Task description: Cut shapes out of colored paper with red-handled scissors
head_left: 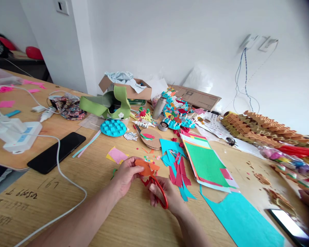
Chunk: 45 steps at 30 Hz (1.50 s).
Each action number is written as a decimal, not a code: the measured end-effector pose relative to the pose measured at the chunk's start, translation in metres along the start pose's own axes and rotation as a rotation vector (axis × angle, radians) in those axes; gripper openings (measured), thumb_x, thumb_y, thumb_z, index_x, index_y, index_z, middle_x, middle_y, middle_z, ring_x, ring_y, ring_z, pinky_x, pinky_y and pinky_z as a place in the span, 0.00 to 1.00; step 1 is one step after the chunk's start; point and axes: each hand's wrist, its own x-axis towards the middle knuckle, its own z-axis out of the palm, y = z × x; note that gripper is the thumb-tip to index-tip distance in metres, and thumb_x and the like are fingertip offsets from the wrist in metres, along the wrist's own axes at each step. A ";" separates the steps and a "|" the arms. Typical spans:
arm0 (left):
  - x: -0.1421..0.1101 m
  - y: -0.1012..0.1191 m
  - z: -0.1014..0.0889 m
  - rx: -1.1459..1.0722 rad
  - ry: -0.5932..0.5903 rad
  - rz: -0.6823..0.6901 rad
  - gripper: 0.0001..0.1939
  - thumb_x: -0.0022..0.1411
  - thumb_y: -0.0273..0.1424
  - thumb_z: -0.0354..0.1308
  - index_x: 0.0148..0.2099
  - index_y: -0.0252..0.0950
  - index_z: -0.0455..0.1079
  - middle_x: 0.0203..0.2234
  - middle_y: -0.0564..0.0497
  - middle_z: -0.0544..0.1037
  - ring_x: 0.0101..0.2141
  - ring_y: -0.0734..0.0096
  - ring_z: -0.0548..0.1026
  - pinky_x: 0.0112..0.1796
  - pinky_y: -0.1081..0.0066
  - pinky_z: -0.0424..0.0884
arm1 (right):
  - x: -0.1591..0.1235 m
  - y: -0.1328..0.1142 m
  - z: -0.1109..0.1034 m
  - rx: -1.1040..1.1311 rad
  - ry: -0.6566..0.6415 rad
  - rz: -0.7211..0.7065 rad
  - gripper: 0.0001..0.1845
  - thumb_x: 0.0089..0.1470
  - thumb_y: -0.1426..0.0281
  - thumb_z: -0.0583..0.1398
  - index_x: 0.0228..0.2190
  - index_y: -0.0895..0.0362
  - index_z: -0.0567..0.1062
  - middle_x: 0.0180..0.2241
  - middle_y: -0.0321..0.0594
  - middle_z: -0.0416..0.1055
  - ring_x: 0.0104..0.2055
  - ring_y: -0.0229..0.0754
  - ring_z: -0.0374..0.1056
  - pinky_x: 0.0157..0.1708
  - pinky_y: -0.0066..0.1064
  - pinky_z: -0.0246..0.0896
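My left hand (127, 175) is closed on a piece of orange paper (141, 166), pinched between thumb and fingers. In my right hand (167, 193) I grip red-handled scissors (161, 192), with the fingers through the loops. The scissors' blades meet the orange paper's right side; how far they part is too small to tell. Just right of the hands lie dark red paper strips (179, 171) and cut blue paper pieces (167, 147). Behind my left hand is a pink paper piece (117, 155) on yellow paper. Small coloured dots are scattered beyond the orange paper.
A stack of coloured paper (208, 159) and a blue sheet (244, 219) lie to the right. On the left are a black phone (58, 152), a power strip (22, 135) and a white cable. A steel flask (159, 108) and cardboard box (141, 92) stand behind.
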 end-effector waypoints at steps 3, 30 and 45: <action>0.002 0.001 -0.002 0.004 -0.035 0.026 0.13 0.41 0.29 0.69 0.32 0.33 0.71 0.28 0.47 0.80 0.28 0.67 0.76 0.29 0.70 0.70 | -0.003 -0.003 -0.006 -0.026 -0.026 0.023 0.31 0.49 0.41 0.61 0.28 0.59 0.67 0.16 0.35 0.69 0.16 0.34 0.62 0.16 0.23 0.54; 0.002 0.002 -0.001 -0.028 -0.007 0.020 0.16 0.36 0.32 0.74 0.27 0.32 0.73 0.23 0.50 0.80 0.25 0.72 0.75 0.29 0.72 0.71 | -0.007 -0.007 -0.015 0.077 -0.090 0.079 0.34 0.51 0.39 0.58 0.27 0.60 0.70 0.14 0.35 0.68 0.14 0.34 0.62 0.15 0.23 0.54; 0.004 0.001 -0.003 0.005 -0.018 0.032 0.16 0.38 0.33 0.74 0.28 0.31 0.73 0.24 0.49 0.80 0.26 0.70 0.75 0.28 0.71 0.72 | -0.008 -0.004 -0.015 0.111 -0.104 0.118 0.35 0.48 0.38 0.59 0.27 0.61 0.70 0.15 0.36 0.69 0.14 0.34 0.63 0.15 0.23 0.55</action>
